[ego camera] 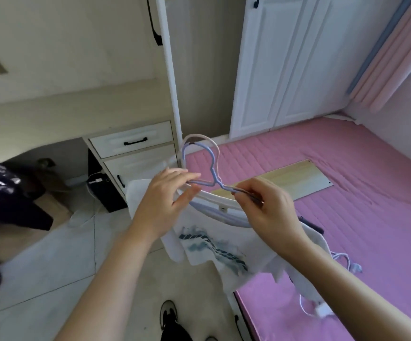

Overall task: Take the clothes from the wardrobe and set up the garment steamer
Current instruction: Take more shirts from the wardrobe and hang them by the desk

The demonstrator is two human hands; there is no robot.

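My left hand (167, 200) pinches the left shoulder of a blue wire hanger (212, 166) whose hook points up. My right hand (268, 207) pinches its right shoulder. A pale pink hanger hook (199, 137) lies just behind the blue one. From the hangers droops a white T-shirt (214, 249) with a dark teal print, over the edge of a pink bed (359, 193). A second light garment (310, 274) trails to the right under my right forearm. The white wardrobe doors (285, 60) stand shut behind the bed.
A wooden board (285, 178) lies on the mattress. White drawers (133, 153) with black handles stand at left, a black box with cables (103, 190) at their foot. A white cord and plug (322, 311) lie on the bed. A person in dark clothes (2, 193) stands far left.
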